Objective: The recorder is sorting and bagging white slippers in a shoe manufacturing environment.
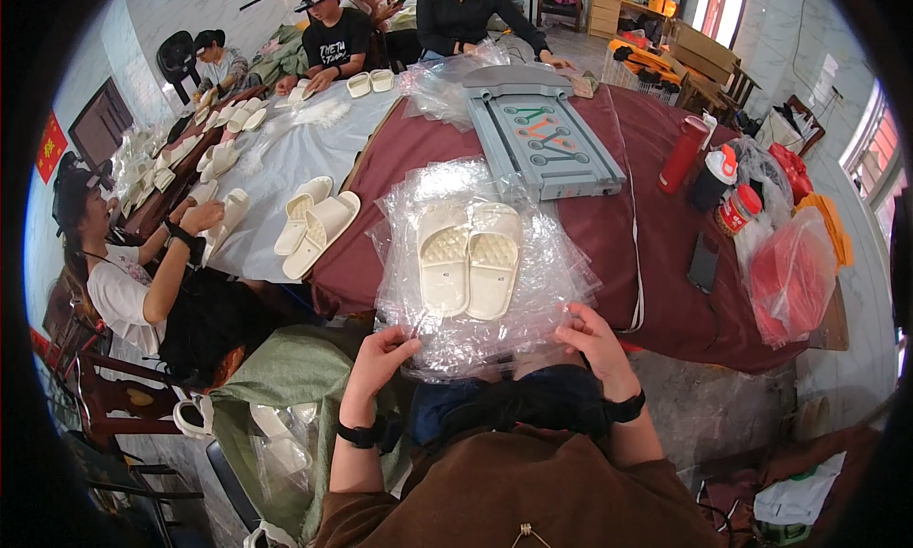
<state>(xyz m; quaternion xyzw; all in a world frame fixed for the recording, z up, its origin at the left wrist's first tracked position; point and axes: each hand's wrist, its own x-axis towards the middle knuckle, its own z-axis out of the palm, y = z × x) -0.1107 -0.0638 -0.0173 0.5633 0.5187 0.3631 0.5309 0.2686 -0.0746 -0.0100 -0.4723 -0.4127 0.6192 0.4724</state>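
Note:
A pair of cream slide sandals (pixel 469 260) lies sole-up, side by side, on a stack of clear plastic bags (pixel 533 291) at the near edge of a table with a maroon cloth (pixel 609 234). My left hand (pixel 382 354) pinches the near left edge of the top bag. At the near right edge of the stack, my right hand (pixel 593 340) has its fingers curled on the plastic. Both wrists wear black bands.
A grey plastic board with wrench shapes (pixel 542 134) lies behind the bags. Red bottles and jars (pixel 723 182), a dark phone (pixel 704 261) and a red bag (pixel 794 277) sit to the right. More cream sandals (pixel 319 223) and other seated people are on the left and far side.

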